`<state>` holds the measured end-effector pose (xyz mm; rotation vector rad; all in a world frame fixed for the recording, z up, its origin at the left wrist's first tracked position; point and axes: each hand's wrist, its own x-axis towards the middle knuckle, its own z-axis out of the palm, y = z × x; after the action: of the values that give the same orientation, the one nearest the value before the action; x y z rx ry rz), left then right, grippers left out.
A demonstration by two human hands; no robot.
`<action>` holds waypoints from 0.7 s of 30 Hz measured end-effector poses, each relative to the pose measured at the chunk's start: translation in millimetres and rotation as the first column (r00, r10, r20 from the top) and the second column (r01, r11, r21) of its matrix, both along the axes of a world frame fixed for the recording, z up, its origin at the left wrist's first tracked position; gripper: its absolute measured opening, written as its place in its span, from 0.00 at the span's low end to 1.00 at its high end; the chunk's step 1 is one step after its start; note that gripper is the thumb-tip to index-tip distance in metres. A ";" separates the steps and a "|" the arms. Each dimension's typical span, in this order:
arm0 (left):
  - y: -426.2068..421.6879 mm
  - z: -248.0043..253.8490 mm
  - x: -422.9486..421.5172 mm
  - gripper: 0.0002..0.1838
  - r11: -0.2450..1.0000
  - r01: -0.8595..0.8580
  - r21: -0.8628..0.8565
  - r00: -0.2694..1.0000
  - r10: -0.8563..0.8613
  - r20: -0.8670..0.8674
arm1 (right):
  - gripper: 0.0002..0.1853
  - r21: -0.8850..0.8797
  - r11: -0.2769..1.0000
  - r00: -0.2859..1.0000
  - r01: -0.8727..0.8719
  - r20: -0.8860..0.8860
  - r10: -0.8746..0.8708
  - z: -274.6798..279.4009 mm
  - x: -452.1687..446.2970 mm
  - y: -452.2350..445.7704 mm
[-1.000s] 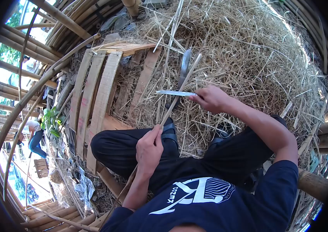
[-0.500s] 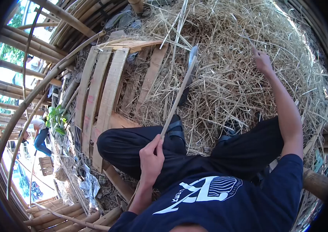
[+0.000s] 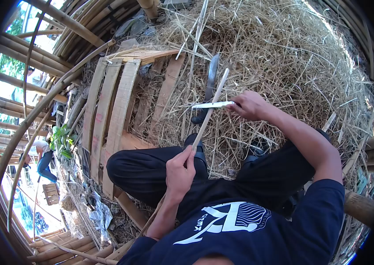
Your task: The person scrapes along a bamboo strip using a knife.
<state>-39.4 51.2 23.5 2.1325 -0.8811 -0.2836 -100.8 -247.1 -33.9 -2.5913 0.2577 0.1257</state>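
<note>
My left hand (image 3: 181, 172) is closed round the lower end of a thin bamboo strip (image 3: 214, 104), which slants up and away from me. In my right hand (image 3: 249, 106) is a knife (image 3: 211, 105) with a bright blade pointing left. The blade crosses the strip near its middle; whether it touches cannot be made out. Beyond the strip a machete (image 3: 212, 76) with a dark handle lies on the straw (image 3: 275, 53), close to my foot.
A slatted wooden pallet (image 3: 118, 106) stands left of my bent knee. Long loose strips (image 3: 199, 31) lie on the straw at the top. Bamboo rails (image 3: 32, 55) fence the left side, with a bent-over person (image 3: 43, 159) outside. Crumpled plastic (image 3: 101, 214) lies lower left.
My right hand has swung in from the far right, bringing the knife across the bamboo strip. The left hand, still gripping the strip, has shifted slightly right.
</note>
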 end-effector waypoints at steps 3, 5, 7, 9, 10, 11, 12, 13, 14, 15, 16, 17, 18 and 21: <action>15.4 -2.4 -7.8 0.12 1.000 0.004 0.019 0.998 -0.003 -0.070 | 0.27 -0.009 0.900 0.885 0.437 -0.178 -0.431 -21.6 -2.3 -56.7; 32.4 -1.6 -9.8 0.11 1.000 -0.007 0.004 0.995 0.008 -0.096 | 0.31 -0.119 0.757 0.736 0.643 -0.179 -0.653 -52.2 -32.6 -134.3; 48.0 6.9 -10.7 0.12 0.989 -0.143 -0.029 0.976 0.136 -0.173 | 0.34 -0.212 0.665 0.674 0.716 -0.034 -0.738 -47.4 -58.6 -165.9; 44.0 9.0 -1.3 0.13 0.988 -0.154 0.027 0.950 0.155 -0.270 | 0.36 -0.161 0.666 0.682 0.729 0.085 -0.726 -36.4 -42.9 -158.7; 36.8 7.3 0.7 0.12 0.988 -0.150 0.030 0.950 0.152 -0.272 | 0.33 -0.048 0.683 0.684 0.729 0.090 -0.724 -22.3 -26.4 -140.2; 30.1 5.8 1.3 0.12 0.989 -0.141 0.038 0.949 0.146 -0.279 | 0.31 0.065 0.689 0.684 0.722 0.088 -0.724 -9.8 -13.7 -118.2; 25.3 5.2 1.9 0.12 0.989 -0.142 0.037 0.946 0.146 -0.291 | 0.29 0.244 0.704 0.714 0.667 0.060 -0.698 0.6 -4.3 -92.3; 19.9 5.1 4.6 0.12 0.989 -0.137 0.047 0.949 0.144 -0.280 | 0.26 0.419 0.687 0.742 0.594 0.043 -0.669 9.5 3.8 -67.5; 14.2 5.5 9.1 0.12 0.990 -0.130 0.056 0.955 0.141 -0.261 | 0.21 0.429 0.779 0.823 0.458 0.127 -0.554 11.1 8.0 -49.5; 9.6 5.8 13.1 0.12 0.990 -0.123 0.065 0.961 0.135 -0.239 | 0.22 0.362 0.840 0.892 0.404 0.048 -0.450 22.4 9.8 -29.4; 7.4 3.1 15.3 0.11 0.991 -0.129 0.041 0.956 0.136 -0.258 | 0.23 0.286 0.906 0.944 0.313 0.013 -0.330 32.9 12.5 -9.8; 4.5 3.9 16.0 0.11 0.991 -0.125 0.042 0.957 0.132 -0.258 | 0.23 0.214 0.954 0.978 0.210 -0.036 -0.208 38.7 12.3 5.6; 1.4 5.2 16.2 0.11 0.993 -0.113 0.031 0.943 0.117 -0.312 | 0.24 0.166 0.976 0.988 0.141 0.043 -0.150 33.3 8.2 16.5; -2.7 -0.1 17.1 0.11 0.996 -0.093 -0.005 0.924 0.085 -0.373 | 0.24 0.148 0.985 0.994 0.088 0.051 -0.096 27.4 9.8 18.2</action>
<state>-22.3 48.5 23.4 1.9989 -0.5612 -0.6059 -91.0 -228.9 -6.5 -2.4293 0.3342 0.0347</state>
